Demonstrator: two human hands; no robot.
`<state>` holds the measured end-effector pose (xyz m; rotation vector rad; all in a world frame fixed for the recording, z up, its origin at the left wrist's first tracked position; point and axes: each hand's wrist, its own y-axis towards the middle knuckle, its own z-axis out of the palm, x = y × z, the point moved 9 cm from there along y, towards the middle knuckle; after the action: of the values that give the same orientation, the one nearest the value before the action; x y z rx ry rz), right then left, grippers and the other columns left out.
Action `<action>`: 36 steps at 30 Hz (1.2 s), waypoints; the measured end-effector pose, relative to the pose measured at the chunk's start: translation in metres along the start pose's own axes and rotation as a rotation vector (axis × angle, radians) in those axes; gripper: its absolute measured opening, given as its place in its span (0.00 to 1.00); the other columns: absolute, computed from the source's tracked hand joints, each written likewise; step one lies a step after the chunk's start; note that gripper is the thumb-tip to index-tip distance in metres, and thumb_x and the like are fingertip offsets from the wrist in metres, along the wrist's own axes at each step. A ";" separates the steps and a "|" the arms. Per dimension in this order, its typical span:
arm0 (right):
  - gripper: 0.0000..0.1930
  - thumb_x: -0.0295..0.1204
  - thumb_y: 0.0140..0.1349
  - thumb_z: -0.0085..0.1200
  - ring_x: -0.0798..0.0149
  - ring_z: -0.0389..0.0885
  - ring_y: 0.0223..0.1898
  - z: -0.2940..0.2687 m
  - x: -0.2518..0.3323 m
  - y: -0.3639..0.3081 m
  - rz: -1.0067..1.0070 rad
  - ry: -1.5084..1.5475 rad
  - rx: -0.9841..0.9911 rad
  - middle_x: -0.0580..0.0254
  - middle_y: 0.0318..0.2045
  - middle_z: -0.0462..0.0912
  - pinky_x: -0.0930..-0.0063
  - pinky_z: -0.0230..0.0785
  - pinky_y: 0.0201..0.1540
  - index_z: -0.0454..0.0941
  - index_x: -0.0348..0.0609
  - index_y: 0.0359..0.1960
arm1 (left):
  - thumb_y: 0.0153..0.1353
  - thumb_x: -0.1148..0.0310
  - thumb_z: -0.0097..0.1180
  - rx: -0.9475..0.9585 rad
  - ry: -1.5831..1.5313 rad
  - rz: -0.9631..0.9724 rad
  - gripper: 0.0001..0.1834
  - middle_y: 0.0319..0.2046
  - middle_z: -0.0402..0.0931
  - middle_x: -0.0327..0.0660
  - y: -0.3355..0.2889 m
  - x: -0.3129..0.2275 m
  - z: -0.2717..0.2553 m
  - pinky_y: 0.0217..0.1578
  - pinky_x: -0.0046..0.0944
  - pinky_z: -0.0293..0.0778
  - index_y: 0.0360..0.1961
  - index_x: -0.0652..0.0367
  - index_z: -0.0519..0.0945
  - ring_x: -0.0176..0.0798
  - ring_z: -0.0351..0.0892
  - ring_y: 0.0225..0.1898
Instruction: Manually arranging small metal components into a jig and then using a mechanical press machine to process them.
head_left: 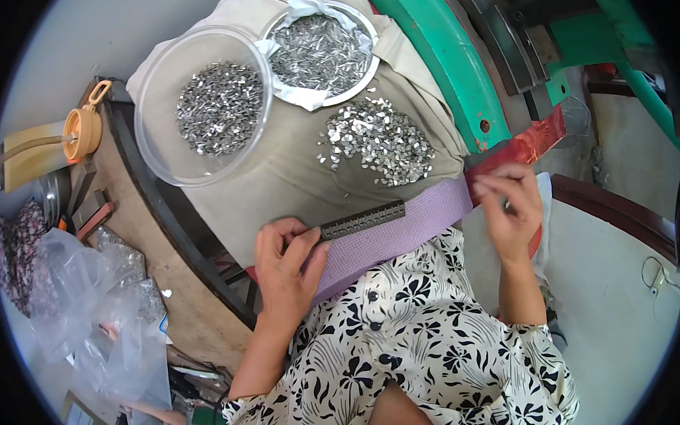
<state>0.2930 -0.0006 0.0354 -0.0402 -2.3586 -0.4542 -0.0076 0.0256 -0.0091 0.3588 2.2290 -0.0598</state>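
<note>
My left hand (286,267) is closed on the left end of a dark metal strip (364,221) with a row of small slots or teeth along it. The strip lies at a slant along the far edge of a purple woven band (388,240) across my lap. My right hand (514,207) is raised near the band's right end, beside a worn red board (528,144). Its thumb and fingers are drawn together; anything between them is too small to make out. Beyond the strip, a loose pile of small shiny metal pieces (387,143) rests on a grey-beige cloth (297,151).
A clear round tub (154,142) of small metal bits stands far left. Next to it, a white bowl (371,67) holds thin silvery pieces. A green machine frame (450,63) rises at the right. Plastic bags (104,317) and an orange cup-like thing (80,134) lie left.
</note>
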 end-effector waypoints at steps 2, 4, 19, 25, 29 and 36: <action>0.13 0.20 0.55 0.65 0.60 0.78 0.45 -0.011 -0.037 -0.010 0.177 -0.006 -0.070 0.55 0.45 0.78 0.70 0.70 0.49 0.85 0.36 0.43 | 0.47 0.76 0.70 0.014 -0.024 0.012 0.15 0.38 0.75 0.41 -0.002 0.000 0.003 0.36 0.42 0.68 0.39 0.59 0.83 0.43 0.70 0.34; 0.18 0.25 0.57 0.65 0.55 0.75 0.54 -0.013 -0.052 -0.012 0.148 -0.330 0.009 0.53 0.52 0.78 0.65 0.65 0.59 0.83 0.38 0.50 | 0.48 0.75 0.70 -0.002 0.030 0.066 0.16 0.39 0.76 0.40 -0.004 -0.003 0.002 0.37 0.42 0.67 0.40 0.58 0.83 0.43 0.70 0.35; 0.14 0.26 0.39 0.72 0.56 0.74 0.40 0.024 0.040 -0.012 -0.312 -0.195 0.090 0.65 0.35 0.79 0.62 0.67 0.44 0.89 0.51 0.32 | 0.49 0.72 0.70 0.031 0.073 0.038 0.15 0.40 0.76 0.38 -0.002 -0.002 0.003 0.40 0.43 0.66 0.40 0.57 0.83 0.42 0.71 0.36; 0.15 0.27 0.40 0.73 0.56 0.72 0.41 0.061 0.067 -0.010 -0.363 -0.101 0.156 0.67 0.38 0.79 0.66 0.67 0.44 0.89 0.54 0.34 | 0.50 0.71 0.70 0.030 0.065 0.048 0.15 0.40 0.75 0.38 -0.001 -0.003 0.003 0.40 0.43 0.66 0.40 0.57 0.83 0.42 0.71 0.36; 0.16 0.28 0.40 0.74 0.57 0.72 0.43 0.073 0.075 -0.011 -0.396 -0.095 0.194 0.67 0.39 0.79 0.66 0.67 0.45 0.88 0.54 0.35 | 0.50 0.71 0.69 0.041 0.055 0.046 0.15 0.40 0.75 0.38 -0.002 -0.003 0.003 0.40 0.43 0.65 0.41 0.56 0.83 0.42 0.71 0.36; 0.15 0.29 0.42 0.72 0.56 0.71 0.46 0.086 0.085 -0.011 -0.433 -0.136 0.268 0.69 0.42 0.79 0.66 0.67 0.48 0.88 0.55 0.36 | 0.49 0.73 0.69 0.094 0.069 0.019 0.16 0.39 0.76 0.43 -0.002 -0.002 0.007 0.43 0.44 0.68 0.40 0.60 0.81 0.48 0.73 0.41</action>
<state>0.1719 0.0096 0.0300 0.5896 -2.5427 -0.3407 -0.0022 0.0221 -0.0123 0.4394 2.2962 -0.1444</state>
